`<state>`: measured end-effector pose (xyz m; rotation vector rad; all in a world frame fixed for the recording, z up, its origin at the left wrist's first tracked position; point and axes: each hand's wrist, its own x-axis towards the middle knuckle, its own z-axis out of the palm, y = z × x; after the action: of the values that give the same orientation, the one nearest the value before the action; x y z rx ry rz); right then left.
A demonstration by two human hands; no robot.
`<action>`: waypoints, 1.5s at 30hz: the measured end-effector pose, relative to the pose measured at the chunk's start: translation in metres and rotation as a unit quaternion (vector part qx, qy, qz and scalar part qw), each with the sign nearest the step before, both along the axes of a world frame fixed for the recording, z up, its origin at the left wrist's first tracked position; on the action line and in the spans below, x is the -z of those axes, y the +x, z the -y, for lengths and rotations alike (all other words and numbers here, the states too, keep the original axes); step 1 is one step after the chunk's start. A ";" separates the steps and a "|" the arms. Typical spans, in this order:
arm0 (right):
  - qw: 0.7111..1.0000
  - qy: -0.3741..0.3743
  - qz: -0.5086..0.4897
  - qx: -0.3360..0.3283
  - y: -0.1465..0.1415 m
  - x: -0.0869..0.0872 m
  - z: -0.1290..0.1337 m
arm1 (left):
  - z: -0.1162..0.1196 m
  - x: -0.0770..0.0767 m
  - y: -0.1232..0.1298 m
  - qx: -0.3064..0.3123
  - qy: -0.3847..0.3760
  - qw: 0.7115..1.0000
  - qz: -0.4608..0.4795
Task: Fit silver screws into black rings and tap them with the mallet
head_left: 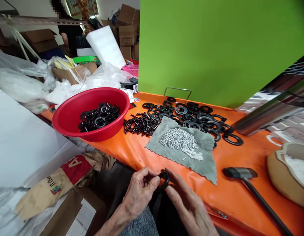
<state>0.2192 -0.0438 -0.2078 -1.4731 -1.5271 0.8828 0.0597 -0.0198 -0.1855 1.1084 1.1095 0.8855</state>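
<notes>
A black ring [164, 181] is held over the table's front edge. My left hand [142, 188] pinches its left side between thumb and fingers. My right hand [187, 203] has its thumb and fingertips closed about the ring's right side. Beyond them a grey-green cloth [155, 141] bears a heap of small silvery pins [178, 138] and some short white pieces [195, 154]. Behind the cloth lie many black rings [204, 118] and, to their left, a pile of small shiny black parts [142, 124].
A red basin [66, 123] with black ring assemblies stands on the orange table [242, 203], back left. A mallet [240, 173] lies at right, near a tan tub [277, 170] of white powder. A green panel [216, 49] rises behind. Another person [70, 39] is in the background.
</notes>
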 end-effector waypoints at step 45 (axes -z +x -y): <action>0.930 0.192 0.307 0.056 0.057 0.022 -0.023 | 0.041 0.028 -0.035 0.018 -0.102 0.995 0.009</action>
<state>0.2763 -0.0209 -0.2298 -1.5906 -1.8977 0.0171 0.0246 -0.0608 -0.2135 0.9475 1.1355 0.7356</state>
